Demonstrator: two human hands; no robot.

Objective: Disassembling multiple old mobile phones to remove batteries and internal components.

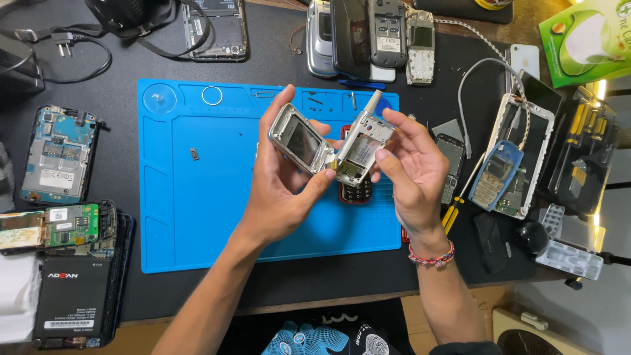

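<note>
Silver flip phone: opened and stripped of its covers, held in the air above the blue mat, between both hands.
Left hand: closed around the screen half, thumb along the hinge side, fingers behind the shell.
Right hand: fingertips pinching the keypad half with its stub antenna; a beaded bracelet sits on the wrist.
Handling, as judged: light, rigid in each half, weak at the hinge; the exposed board looks fragile. Grip by the metal frame edges, not the screen or board.
Blue mat: lies on the dark tabletop; a red keypad phone rests on it, directly under the hands.
Far edge: several more phones lie in a row, some opened.
</note>
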